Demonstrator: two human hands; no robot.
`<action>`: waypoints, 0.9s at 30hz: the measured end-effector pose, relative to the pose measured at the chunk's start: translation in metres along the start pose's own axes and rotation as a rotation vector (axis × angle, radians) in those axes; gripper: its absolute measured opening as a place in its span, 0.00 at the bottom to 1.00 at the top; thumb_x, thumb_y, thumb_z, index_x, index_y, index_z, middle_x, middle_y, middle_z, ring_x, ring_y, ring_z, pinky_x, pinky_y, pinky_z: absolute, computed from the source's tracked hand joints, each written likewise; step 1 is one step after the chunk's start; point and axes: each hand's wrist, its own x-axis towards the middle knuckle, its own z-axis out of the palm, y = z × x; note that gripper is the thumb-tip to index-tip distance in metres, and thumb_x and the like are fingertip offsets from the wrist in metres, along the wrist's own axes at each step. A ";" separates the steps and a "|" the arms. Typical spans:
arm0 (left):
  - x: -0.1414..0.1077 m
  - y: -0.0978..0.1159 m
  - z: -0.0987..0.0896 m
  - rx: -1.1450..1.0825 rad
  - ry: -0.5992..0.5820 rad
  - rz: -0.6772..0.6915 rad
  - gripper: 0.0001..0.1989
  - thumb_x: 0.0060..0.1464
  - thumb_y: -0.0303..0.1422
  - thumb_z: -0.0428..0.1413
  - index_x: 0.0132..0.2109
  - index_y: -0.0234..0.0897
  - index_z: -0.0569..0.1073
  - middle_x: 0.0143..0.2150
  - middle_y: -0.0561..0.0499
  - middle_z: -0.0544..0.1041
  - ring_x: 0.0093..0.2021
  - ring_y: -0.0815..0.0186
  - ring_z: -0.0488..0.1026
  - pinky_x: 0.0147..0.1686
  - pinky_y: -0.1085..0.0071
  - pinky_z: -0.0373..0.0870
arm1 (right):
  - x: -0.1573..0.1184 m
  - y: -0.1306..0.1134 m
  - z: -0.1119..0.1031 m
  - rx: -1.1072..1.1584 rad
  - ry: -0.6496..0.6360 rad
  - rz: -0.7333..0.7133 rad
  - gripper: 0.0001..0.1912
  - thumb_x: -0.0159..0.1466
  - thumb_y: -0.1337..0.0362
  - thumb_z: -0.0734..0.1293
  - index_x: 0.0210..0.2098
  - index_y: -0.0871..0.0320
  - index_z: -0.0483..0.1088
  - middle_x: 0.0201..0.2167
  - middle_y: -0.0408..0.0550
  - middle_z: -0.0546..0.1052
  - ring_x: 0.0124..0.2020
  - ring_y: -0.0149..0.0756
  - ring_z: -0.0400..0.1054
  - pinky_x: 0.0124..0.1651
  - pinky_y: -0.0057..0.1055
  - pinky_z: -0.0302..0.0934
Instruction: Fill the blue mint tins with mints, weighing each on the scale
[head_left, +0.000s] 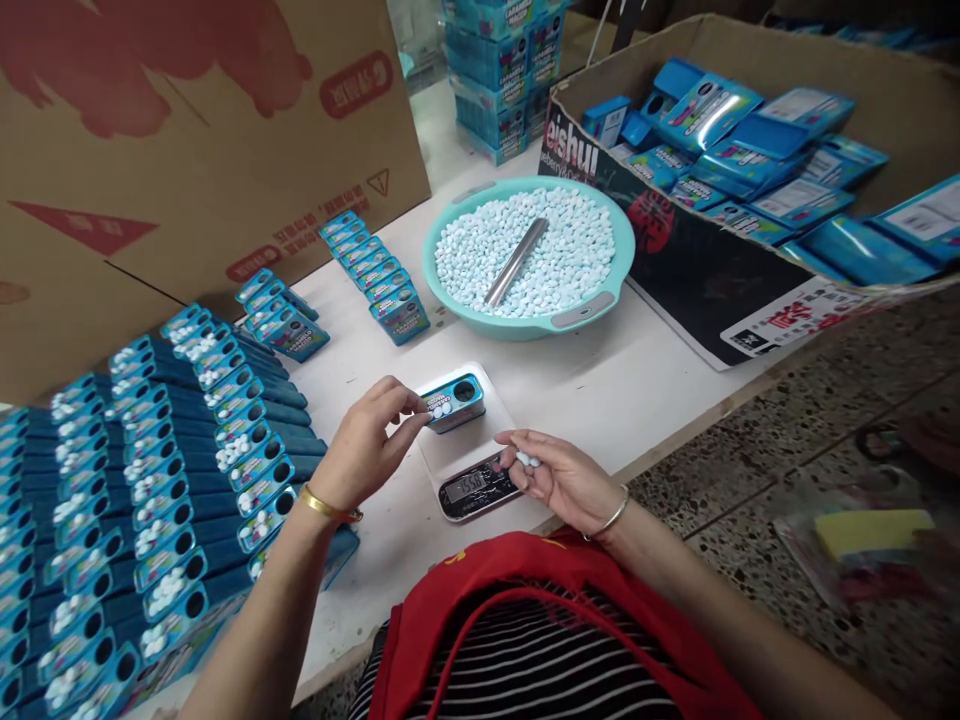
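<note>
A small blue candy box (pixel 457 402) lies on the white kitchen scale (pixel 491 400), a few white candies on its upper face beside a round dark hole. My left hand (pixel 367 440) is at the box's left end, thumb and forefinger pinched at one of these candies (pixel 436 411). Right of the scale's display (pixel 471 485), my right hand (pixel 555 475) is half curled, palm up, around several pale candies (pixel 528 459). The display seems to read 155.8. Behind the scale, a turquoise basin (pixel 517 328) holds many pale candies and a metal scoop (pixel 517 262).
Rows of blue boxes (pixel 172 480) topped with candies fill the left side. Shorter rows (pixel 375 265) stand behind. A large carton (pixel 225 130) borders the back left. Another carton (pixel 660 250) with blue boxes is at right; wrapped stacks (pixel 495 80) stand at the back.
</note>
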 end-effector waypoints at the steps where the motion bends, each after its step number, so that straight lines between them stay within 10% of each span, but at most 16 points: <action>1: 0.001 0.004 0.001 -0.016 0.012 0.006 0.06 0.60 0.32 0.51 0.35 0.36 0.69 0.33 0.52 0.68 0.34 0.70 0.65 0.34 0.72 0.64 | 0.001 0.001 0.004 0.007 -0.018 0.019 0.13 0.56 0.61 0.71 0.37 0.63 0.71 0.26 0.45 0.73 0.20 0.22 0.63 0.19 0.20 0.50; 8: 0.005 0.044 0.009 -0.034 -0.018 0.252 0.07 0.60 0.32 0.52 0.45 0.37 0.70 0.40 0.48 0.71 0.41 0.66 0.68 0.40 0.68 0.66 | 0.000 -0.009 0.032 0.150 -0.210 0.145 0.15 0.61 0.55 0.66 0.37 0.62 0.71 0.26 0.44 0.71 0.21 0.21 0.62 0.18 0.19 0.50; 13: 0.005 0.021 0.002 0.034 0.195 0.109 0.07 0.59 0.33 0.53 0.44 0.37 0.71 0.36 0.49 0.72 0.37 0.67 0.68 0.38 0.67 0.66 | -0.008 -0.024 0.012 0.112 -0.039 0.050 0.09 0.62 0.64 0.65 0.39 0.62 0.72 0.28 0.44 0.71 0.21 0.20 0.61 0.20 0.18 0.53; 19: 0.002 0.001 0.005 0.030 0.151 0.039 0.09 0.58 0.37 0.54 0.43 0.38 0.72 0.35 0.49 0.71 0.37 0.66 0.68 0.38 0.67 0.66 | -0.015 -0.030 -0.018 0.154 0.132 -0.006 0.08 0.61 0.64 0.65 0.38 0.61 0.73 0.28 0.43 0.71 0.21 0.21 0.60 0.20 0.18 0.55; 27: 0.006 0.005 0.015 -0.011 0.050 -0.033 0.06 0.58 0.34 0.53 0.35 0.37 0.72 0.35 0.50 0.72 0.36 0.66 0.68 0.39 0.67 0.63 | -0.010 -0.023 -0.008 0.093 0.065 -0.015 0.10 0.59 0.62 0.68 0.38 0.61 0.72 0.28 0.43 0.71 0.21 0.21 0.60 0.20 0.19 0.53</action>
